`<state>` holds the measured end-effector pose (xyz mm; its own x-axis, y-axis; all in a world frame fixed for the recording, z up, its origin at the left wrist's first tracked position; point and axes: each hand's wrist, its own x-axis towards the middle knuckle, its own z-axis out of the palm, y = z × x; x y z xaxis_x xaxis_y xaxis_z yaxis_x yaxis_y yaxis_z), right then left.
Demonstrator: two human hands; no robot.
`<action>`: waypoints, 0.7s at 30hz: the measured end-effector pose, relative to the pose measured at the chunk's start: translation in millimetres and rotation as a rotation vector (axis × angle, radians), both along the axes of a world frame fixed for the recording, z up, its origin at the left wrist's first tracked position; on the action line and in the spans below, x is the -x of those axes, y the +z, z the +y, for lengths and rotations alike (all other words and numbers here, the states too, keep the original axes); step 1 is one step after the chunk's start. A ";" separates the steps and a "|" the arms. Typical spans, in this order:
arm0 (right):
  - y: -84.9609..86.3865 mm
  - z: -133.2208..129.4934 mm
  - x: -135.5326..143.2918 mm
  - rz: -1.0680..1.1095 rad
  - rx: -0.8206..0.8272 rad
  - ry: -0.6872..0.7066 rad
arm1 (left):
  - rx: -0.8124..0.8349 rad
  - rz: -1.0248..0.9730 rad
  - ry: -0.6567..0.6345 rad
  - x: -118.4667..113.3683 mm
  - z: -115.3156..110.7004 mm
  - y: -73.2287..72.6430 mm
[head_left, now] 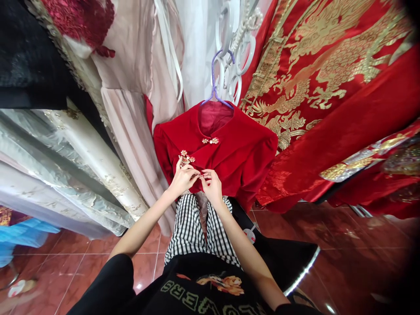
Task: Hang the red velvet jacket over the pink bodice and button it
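Note:
A short red velvet jacket [243, 148] hangs in front of me on a purple hanger [214, 78]. A gold floral clasp [210, 141] sits below its collar. Lower on the left of the chest is a gold and red flower ornament [187, 156], right above my left hand [184, 178]. The fingers of that hand are closed in a pinch, with one finger raised by the ornament. My right hand [212, 187] pinches close beside it, and the fingertips of both hands meet over the jacket's lower front. Anything between those fingertips is too small to make out.
Pale pink dresses [127, 87] and white gowns [95, 153] hang on the left. Red garments with gold dragon embroidery [315, 65] hang on the right. A white ring-patterned stand [243, 52] rises behind the hanger. Red tiles [144, 262] cover the floor.

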<state>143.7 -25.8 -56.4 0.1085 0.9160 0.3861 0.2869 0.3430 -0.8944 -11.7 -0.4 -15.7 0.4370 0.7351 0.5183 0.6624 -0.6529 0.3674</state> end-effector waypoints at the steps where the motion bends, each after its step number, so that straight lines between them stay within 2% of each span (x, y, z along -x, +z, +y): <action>1: 0.9 -1.0 -0.2 0.004 0.002 0.005 | 0.003 -0.012 0.002 0.1 -1.6 0.3; 8: 7.7 -4.6 -0.4 0.057 0.017 -0.011 | -0.036 -0.087 0.066 -6.5 -12.6 -0.2; 17: 5.7 -2.6 6.8 0.231 0.121 -0.022 | -0.116 -0.292 0.183 -18.9 -23.9 -23.0; 21: 7.0 -6.3 0.1 0.241 0.112 -0.038 | -0.235 -0.284 0.211 -14.4 -23.0 -19.2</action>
<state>143.6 -32.1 -49.4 0.2200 0.9450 0.2418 0.0722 0.2315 -0.9702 2.7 -23.5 -34.9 0.1056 0.6406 0.7605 0.6846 -0.6015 0.4117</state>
